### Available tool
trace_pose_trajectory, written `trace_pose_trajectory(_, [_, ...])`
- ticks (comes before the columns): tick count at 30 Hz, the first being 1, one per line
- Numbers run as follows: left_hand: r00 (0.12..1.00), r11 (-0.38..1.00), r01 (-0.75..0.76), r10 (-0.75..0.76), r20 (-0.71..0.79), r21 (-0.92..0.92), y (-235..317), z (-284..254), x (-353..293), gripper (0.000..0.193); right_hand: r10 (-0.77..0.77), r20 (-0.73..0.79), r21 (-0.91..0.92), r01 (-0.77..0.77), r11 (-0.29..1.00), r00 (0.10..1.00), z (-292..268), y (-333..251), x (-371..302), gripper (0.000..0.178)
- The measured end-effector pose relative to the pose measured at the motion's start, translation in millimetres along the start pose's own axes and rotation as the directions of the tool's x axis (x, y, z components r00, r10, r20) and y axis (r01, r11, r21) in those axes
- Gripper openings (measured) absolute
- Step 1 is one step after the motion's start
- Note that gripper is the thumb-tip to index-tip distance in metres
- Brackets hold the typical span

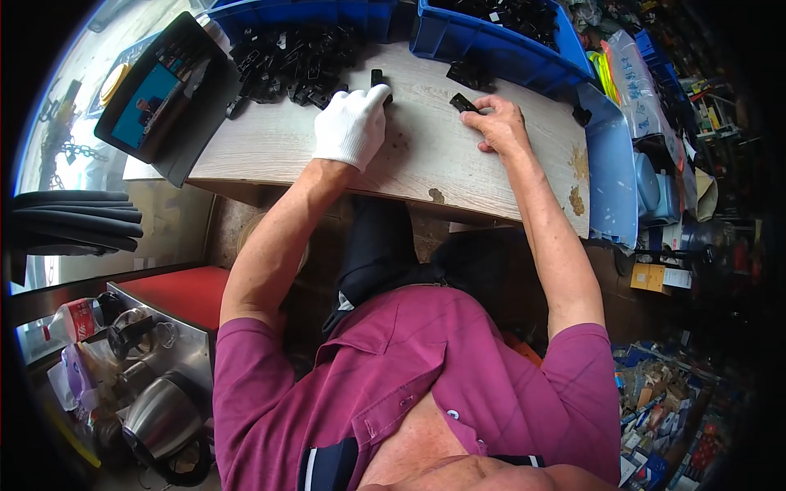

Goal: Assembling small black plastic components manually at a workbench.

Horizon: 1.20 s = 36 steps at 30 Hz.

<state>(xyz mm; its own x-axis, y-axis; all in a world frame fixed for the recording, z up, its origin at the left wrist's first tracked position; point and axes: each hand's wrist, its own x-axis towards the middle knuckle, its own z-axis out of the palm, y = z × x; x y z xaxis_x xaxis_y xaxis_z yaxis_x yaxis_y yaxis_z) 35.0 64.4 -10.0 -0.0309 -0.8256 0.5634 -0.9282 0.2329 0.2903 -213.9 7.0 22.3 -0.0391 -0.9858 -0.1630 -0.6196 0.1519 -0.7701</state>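
Note:
My left hand (pixel 354 124), in a white knitted glove, is closed at the fingertips around a small black plastic part (pixel 377 77), which sticks up past the index finger. Its lower end is hidden behind the glove. To the right, my bare right hand (pixel 501 124) pinches another short black plastic piece (pixel 463 103) between thumb and fingers, just over the tabletop. A big heap of similar black parts (pixel 299 61) lies beyond my left hand. A smaller cluster of black parts (pixel 471 75) rests on the table beyond my right hand.
Both hands work over a pale wooden table (pixel 409 164) with worn patches. A tablet in a dark case (pixel 151 106) leans at the left. Blue bins (pixel 491 37) line the far edge, one filled with black parts. A steel kettle (pixel 164 417) stands at lower left.

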Motion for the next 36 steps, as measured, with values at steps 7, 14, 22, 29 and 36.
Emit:
trace_pose_trajectory(7, [0.996, 0.995, 0.09, -0.09, 0.021, -0.048, -18, 5, 12, 0.015, -0.019, 0.048, 0.084, 0.015, 0.996, 0.999, 2, 0, -9, 0.032])
trace_pose_trajectory(14, [0.995, 0.999, -0.005, 0.008, 0.1, -0.037, -3, -6, 3, 0.024, -0.059, 0.121, 0.072, 0.05, 0.996, 0.991, 4, 1, -15, 0.033])
trace_pose_trajectory(22, [0.995, 0.953, -0.074, 0.089, 0.036, -0.293, 17, 8, 3, 0.031, -0.048, 0.2, -0.011, 0.051, 0.999, 0.979, 3, -7, -21, 0.034])
trace_pose_trajectory(29, [0.921, 0.853, -0.328, 0.384, 0.063, -0.406, 40, 28, 26, 0.031, -0.067, 0.191, 0.033, 0.062, 0.998, 0.979, 4, -4, -21, 0.03])
trace_pose_trajectory(36, [0.841, 0.794, -0.388, 0.513, 0.172, -0.467, 34, 34, 40, 0.031, -0.068, 0.195, 0.014, 0.066, 0.998, 0.978, 4, -6, -22, 0.03])
